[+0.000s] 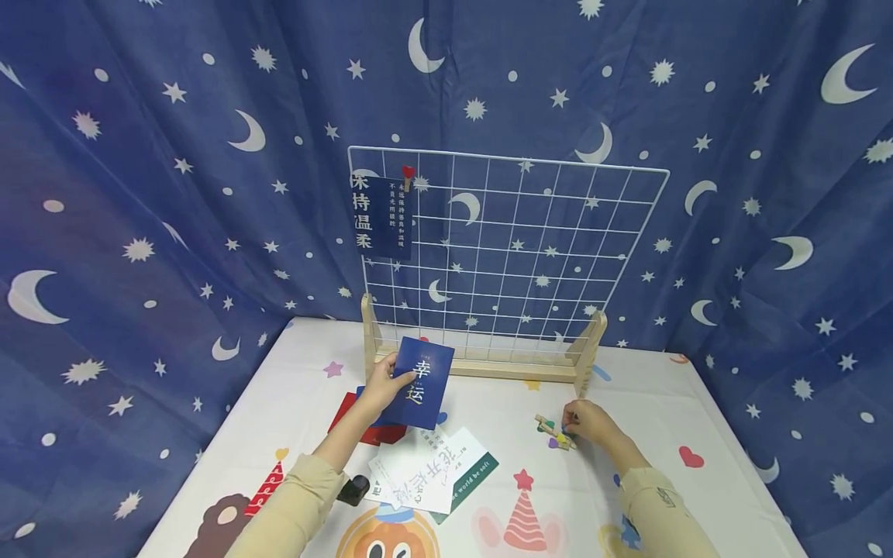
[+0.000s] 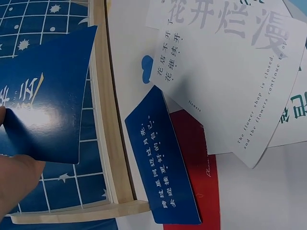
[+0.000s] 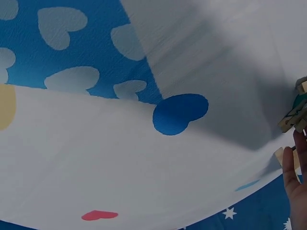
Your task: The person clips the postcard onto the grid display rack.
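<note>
Left hand [image 1: 380,389] pinched a blue card [image 1: 431,391] before the rack [image 1: 512,371]; right hand [image 1: 591,422] was right at the clips [image 1: 556,432] on the table [image 1: 649,411], though whether it grasped one I couldn't tell.

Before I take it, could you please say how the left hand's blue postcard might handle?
The blue postcard seems stiff: gripped at one edge by the left hand, it barely droops. Its glare suggests slickness; its thinness, little weight.
</note>
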Available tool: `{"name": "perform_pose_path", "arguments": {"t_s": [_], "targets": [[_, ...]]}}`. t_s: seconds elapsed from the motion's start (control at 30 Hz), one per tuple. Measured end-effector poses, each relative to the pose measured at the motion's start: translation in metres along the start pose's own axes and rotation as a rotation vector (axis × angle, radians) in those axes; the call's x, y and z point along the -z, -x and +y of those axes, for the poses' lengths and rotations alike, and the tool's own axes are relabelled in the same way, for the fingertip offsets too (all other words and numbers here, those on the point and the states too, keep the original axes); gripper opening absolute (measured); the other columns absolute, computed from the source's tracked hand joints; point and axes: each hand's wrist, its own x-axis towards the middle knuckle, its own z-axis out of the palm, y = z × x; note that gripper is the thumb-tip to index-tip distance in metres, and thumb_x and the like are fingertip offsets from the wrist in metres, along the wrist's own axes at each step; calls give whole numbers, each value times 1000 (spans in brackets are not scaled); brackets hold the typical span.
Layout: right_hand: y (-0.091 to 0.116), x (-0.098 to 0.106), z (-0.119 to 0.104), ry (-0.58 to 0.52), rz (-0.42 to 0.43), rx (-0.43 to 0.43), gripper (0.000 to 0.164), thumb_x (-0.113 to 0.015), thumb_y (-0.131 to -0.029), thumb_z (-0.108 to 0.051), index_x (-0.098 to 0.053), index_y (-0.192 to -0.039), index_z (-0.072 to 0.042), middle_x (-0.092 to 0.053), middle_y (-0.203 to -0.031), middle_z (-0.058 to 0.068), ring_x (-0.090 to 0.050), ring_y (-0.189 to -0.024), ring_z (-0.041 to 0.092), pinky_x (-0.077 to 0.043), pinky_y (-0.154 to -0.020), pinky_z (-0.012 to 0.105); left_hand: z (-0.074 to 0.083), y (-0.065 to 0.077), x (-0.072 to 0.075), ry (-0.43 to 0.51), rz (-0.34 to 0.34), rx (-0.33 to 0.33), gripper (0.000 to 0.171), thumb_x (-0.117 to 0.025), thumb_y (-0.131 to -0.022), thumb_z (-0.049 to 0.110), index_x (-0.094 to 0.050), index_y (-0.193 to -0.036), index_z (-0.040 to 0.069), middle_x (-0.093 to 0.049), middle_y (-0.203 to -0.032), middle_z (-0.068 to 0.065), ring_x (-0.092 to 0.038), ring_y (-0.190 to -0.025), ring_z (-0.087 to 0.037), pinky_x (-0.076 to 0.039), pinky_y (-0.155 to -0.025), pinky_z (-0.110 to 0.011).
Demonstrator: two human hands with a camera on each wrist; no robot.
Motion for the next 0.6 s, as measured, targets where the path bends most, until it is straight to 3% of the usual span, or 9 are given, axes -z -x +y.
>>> {"name": "perform_pose_path", "arguments": {"t_s": [0.27,0.47,0.6], "targets": [[0,-2,-2,-118,59,-64,18,-71,-77,0,-58,-69,-9,-58,-68,-2,-48,-64,10,-42,-59,24,3,0,-5,-6,7,-4,43,-59,-90,5,-48,-131,0,-62,-118,-24,-64,-103,-37,-50,-93,-49],[-2,-3,-7,-151,93,-44,14,-69,-80,-1,-59,-72,-8,-59,-68,-2,-48,-63,9,-42,-59,22,-1,-3,-10,22,57,-16,38,-59,-90,5,-52,-127,0,-64,-114,-23,-67,-99,-32,-54,-89,-42],[-1,-2,-10,-172,93,-73,14,-68,-81,0,-59,-73,-7,-58,-69,-1,-48,-64,10,-42,-59,22,-2,-4,-13,47,90,-3,36,-59,-90,6,-53,-125,0,-65,-111,-22,-68,-96,-29,-54,-87,-41]]}}
